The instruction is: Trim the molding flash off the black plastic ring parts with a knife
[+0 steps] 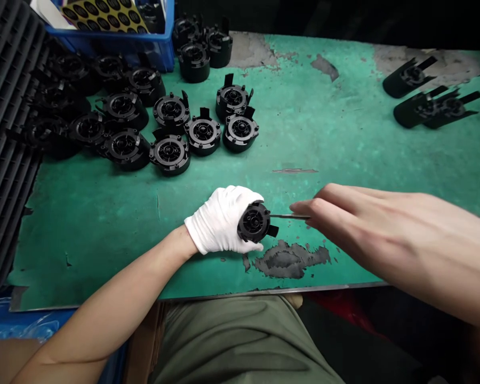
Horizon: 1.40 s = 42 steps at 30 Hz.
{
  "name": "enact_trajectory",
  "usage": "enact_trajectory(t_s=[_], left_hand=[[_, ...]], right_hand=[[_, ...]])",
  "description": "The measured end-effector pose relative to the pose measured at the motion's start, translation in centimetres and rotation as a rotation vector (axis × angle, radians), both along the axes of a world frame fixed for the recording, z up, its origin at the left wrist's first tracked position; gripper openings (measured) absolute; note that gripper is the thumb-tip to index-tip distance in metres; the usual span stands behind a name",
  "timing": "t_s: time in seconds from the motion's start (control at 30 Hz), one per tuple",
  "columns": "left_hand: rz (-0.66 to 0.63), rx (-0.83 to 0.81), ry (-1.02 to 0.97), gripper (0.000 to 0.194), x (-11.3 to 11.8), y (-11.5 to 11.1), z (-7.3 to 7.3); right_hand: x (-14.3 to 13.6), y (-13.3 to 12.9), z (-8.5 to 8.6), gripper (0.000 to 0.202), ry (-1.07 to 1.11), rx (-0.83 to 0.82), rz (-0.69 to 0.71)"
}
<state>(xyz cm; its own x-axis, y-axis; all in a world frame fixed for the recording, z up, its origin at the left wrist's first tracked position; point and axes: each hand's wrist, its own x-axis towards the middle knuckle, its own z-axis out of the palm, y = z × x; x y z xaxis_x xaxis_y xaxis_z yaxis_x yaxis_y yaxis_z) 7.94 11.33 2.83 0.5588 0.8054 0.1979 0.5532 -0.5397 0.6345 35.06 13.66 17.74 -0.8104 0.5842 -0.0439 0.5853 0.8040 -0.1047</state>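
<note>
In a white glove, my left hand [222,221] is closed around a round black plastic housing [255,223], whose ribbed face is turned up toward me. A flat tab sticks out from the housing at its lower right. My right hand [356,224] is bare and pinches a thin, straight metal tool [290,216], seen almost edge-on. The tool's tip reaches the right rim of the housing; whether it touches cannot be made out. My right fingers hide the rest of the tool.
Several similar black housings [170,152] stand in a group on the worn green table [324,149]. A few black cylindrical parts [408,77] lie at the far right. A blue bin [160,50] holds yellow sticker sheets [104,15]. Grey ribbed trays [8,133] line the left side.
</note>
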Motion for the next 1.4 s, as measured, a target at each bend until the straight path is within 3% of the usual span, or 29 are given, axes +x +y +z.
enact_trajectory(t_s=[0.1,0.27,0.37,0.57,0.77,0.97,1.4], left_hand=[[0.049,0.03,-0.057,0.091,0.0,-0.2,-0.5],[0.101,-0.012,0.042,0.097,-0.2,-0.4,-0.5],[0.102,0.004,0.1,0.112,-0.4,-0.3,-0.5],[0.109,0.066,0.1,0.117,-0.7,-0.5,-1.0],[0.118,0.06,0.105,0.112,-0.5,-0.5,-1.0],[0.116,0.043,0.113,0.102,-0.4,-0.4,-0.8],[0.103,0.02,0.11,0.101,-0.5,-0.3,-0.9]], right_hand=[[0.7,-1.0,-1.4,0.027,0.0,-0.076,0.096],[0.1,-4.4,-5.7,0.017,0.142,-0.003,-0.056],[-0.7,-6.4,-7.9,0.014,0.229,-0.012,-0.146],[-1.4,-8.1,-10.5,0.015,0.296,-0.052,-0.296],[-1.5,-8.0,-11.2,0.013,0.309,-0.068,-0.318],[-1.5,-7.7,-11.1,0.015,0.321,-0.072,-0.312],[-1.2,-7.3,-10.7,0.016,0.363,-0.118,-0.301]])
